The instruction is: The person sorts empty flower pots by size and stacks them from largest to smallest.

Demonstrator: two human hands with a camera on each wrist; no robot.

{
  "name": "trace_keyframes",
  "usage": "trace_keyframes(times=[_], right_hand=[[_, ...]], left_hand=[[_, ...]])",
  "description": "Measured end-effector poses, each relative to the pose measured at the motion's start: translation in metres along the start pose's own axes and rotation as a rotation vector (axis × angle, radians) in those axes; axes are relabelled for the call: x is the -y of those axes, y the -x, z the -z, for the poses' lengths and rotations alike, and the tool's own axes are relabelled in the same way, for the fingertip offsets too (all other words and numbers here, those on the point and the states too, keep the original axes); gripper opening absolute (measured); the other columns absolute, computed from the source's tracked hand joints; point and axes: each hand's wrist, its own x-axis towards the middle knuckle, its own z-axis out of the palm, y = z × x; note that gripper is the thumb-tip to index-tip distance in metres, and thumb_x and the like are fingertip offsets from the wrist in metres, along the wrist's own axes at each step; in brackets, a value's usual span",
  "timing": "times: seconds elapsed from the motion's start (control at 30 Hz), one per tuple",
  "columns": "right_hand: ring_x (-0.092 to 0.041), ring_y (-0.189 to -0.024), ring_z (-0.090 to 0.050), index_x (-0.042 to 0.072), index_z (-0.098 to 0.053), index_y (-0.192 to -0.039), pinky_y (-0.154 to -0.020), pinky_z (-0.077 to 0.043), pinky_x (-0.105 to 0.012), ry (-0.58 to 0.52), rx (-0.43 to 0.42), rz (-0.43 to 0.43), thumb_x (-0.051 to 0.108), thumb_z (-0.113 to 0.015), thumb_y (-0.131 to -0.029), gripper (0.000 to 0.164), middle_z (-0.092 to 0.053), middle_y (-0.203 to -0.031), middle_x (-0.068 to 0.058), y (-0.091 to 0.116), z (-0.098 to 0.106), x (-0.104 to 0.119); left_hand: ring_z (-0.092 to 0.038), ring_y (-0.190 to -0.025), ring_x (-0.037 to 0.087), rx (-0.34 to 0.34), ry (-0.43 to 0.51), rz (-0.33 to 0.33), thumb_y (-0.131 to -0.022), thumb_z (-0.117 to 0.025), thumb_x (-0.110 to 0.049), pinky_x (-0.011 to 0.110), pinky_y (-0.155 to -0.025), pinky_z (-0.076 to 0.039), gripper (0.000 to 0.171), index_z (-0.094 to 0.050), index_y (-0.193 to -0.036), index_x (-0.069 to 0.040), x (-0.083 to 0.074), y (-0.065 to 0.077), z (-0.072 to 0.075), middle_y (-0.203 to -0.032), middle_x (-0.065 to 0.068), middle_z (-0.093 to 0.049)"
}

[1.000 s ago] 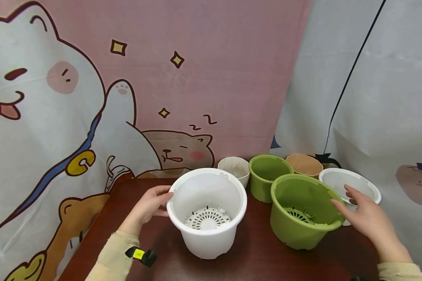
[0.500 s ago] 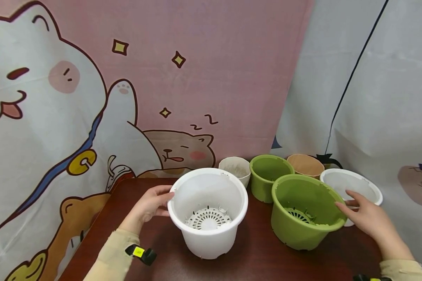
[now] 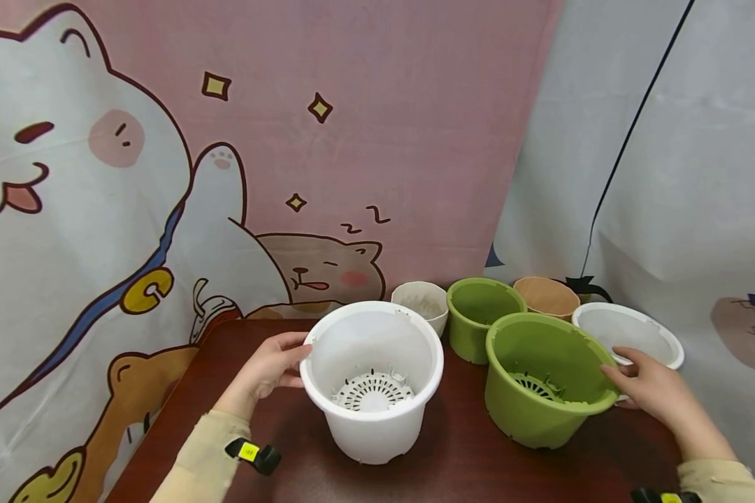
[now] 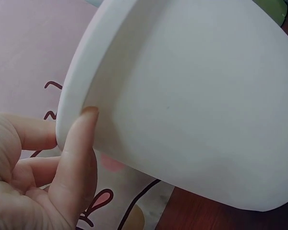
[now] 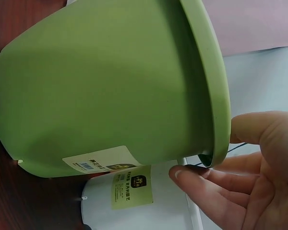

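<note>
A large white plastic flowerpot [image 3: 377, 436] stands mid-table, with slots in its base. My left hand [image 3: 267, 367] holds its left rim; in the left wrist view the thumb [image 4: 79, 158] lies on the outer wall below the rim, and the index fingertip is hidden behind the rim. A green flowerpot [image 3: 528, 423] of similar shape stands to the right, with a paper label [image 5: 103, 160] on its wall. At its right rim is my right hand [image 3: 657, 388], index finger over the edge and thumb outside, near the wall.
Behind stand a small cream pot [image 3: 442, 323], another green pot [image 3: 468, 339] and a peach-coloured pot [image 3: 544, 293]. A second white pot [image 3: 629, 328] stands beyond my right hand. Printed cloth [image 3: 415, 140] hangs behind the dark red-brown table [image 3: 465, 464].
My right hand's fingers have drawn in toward the green flowerpot's rim and curled more. The left hand keeps its hold on the white flowerpot, and neither pot has visibly moved on the table.
</note>
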Motion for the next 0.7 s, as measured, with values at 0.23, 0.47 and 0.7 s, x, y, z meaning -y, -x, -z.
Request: trace_keyframes(times=[0.23, 0.47, 0.7], right_hand=[[-0.026, -0.069, -0.07, -0.027, -0.033, -0.132, -0.055, -0.06, -0.031, -0.06, 0.026, 0.01, 0.013, -0.051, -0.102, 0.053, -0.058, -0.104, -0.045, -0.0016, -0.0007, 0.0017], [-0.02, -0.061, -0.069, -0.025, -0.041, -0.126, -0.054, -0.059, -0.03, -0.011, 0.01, 0.003, 0.012, -0.053, -0.099, 0.048, -0.066, -0.092, -0.032, -0.004, 0.0017, 0.0044], [-0.021, -0.058, -0.068, -0.024, -0.046, -0.12, -0.054, -0.058, -0.03, 0.02, 0.02, -0.006, 0.011, -0.055, -0.095, 0.045, -0.068, -0.083, -0.019, -0.0069, 0.0036, 0.0075]], left_hand=[[-0.067, -0.077, 0.025, -0.009, 0.002, 0.004, -0.097, -0.064, -0.014, 0.043, -0.062, -0.061, 0.043, -0.055, -0.135, 0.003, 0.0, 0.0, -0.0009, -0.108, 0.02, -0.064], [-0.067, -0.077, 0.024, -0.007, 0.004, 0.006, -0.097, -0.064, -0.014, 0.043, -0.063, -0.061, 0.044, -0.054, -0.136, 0.003, 0.0008, -0.0008, -0.0006, -0.11, 0.022, -0.063], [-0.066, -0.075, 0.023, -0.004, 0.01, 0.011, -0.097, -0.064, -0.014, 0.042, -0.062, -0.061, 0.044, -0.053, -0.136, 0.003, 0.0013, -0.0011, -0.0002, -0.109, 0.022, -0.063]])
